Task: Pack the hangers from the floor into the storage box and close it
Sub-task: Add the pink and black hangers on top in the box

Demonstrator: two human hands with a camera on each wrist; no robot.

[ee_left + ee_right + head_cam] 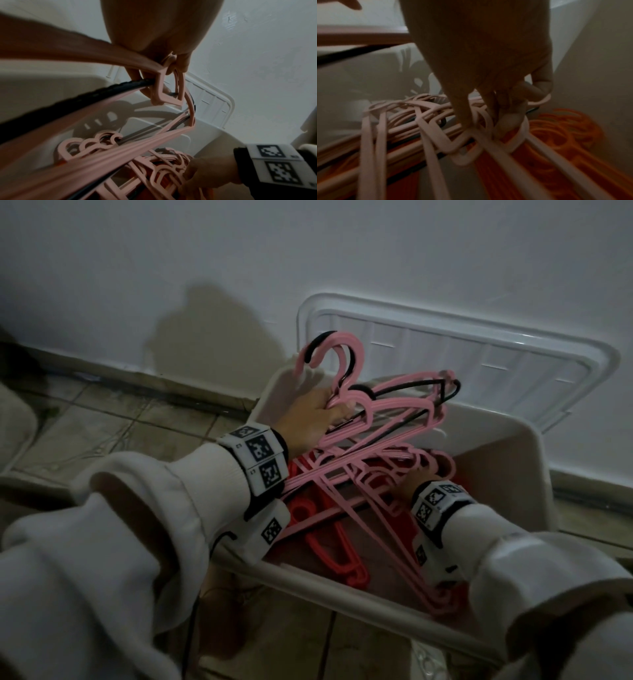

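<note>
A beige storage box (507,460) stands open on the floor by the wall. My left hand (318,409) grips a bunch of pink hangers (387,412) and a black hanger (431,386) at their necks, held over the box's far left part; the grip shows in the left wrist view (161,75). My right hand (421,477) reaches down inside the box, fingers curled round pink hangers (471,129) lying there. Red hangers (325,539) lie on the box bottom, orange in the right wrist view (556,129).
The translucent lid (479,361) leans upright against the white wall (308,251) behind the box. Tiled floor (102,419) spreads to the left, with a pale object (13,426) at the left edge. My sleeves cover the near rim.
</note>
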